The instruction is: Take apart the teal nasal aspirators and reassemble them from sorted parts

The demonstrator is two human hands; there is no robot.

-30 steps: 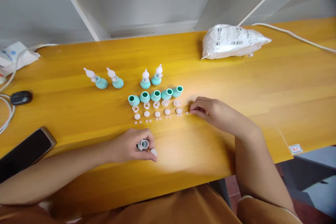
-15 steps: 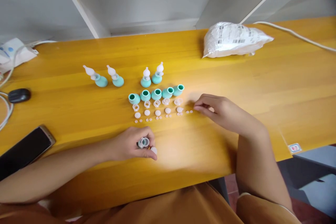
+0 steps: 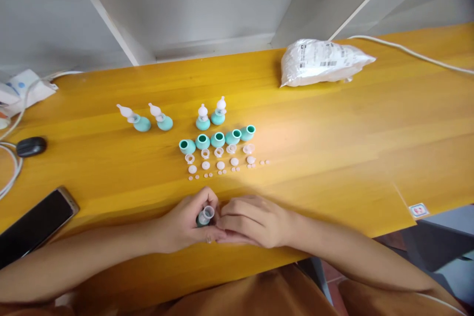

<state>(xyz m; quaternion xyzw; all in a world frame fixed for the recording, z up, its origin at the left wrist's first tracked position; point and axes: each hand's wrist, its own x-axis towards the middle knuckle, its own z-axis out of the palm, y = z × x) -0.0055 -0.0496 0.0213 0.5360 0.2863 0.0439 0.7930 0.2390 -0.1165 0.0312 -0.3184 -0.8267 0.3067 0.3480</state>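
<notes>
My left hand (image 3: 188,224) is wrapped around a small teal rubber bulb with a clear plastic collar (image 3: 208,213) in its mouth. Fingertips of my right hand (image 3: 257,220) are pinched together against my left thumb; whatever they hold is hidden. Beyond the hands stand several open teal bulbs (image 3: 219,140) in a row. In front of them lie rows of clear collars (image 3: 218,152), round white caps (image 3: 220,165) and tiny pinkish discs (image 3: 206,176). Farther back, several teal bulbs (image 3: 203,123) carry white pear-shaped tops (image 3: 203,110).
A black phone (image 3: 40,224) and a black mouse (image 3: 31,146) lie on the left, beside white cables (image 3: 15,173). A white plastic parcel (image 3: 322,64) rests near the grey partition. One small sticker (image 3: 418,210) marks the table's front right edge.
My right hand has come from beside the tiny discs to meet my left hand near the table's front. The white disc seen at my left thumb is now hidden.
</notes>
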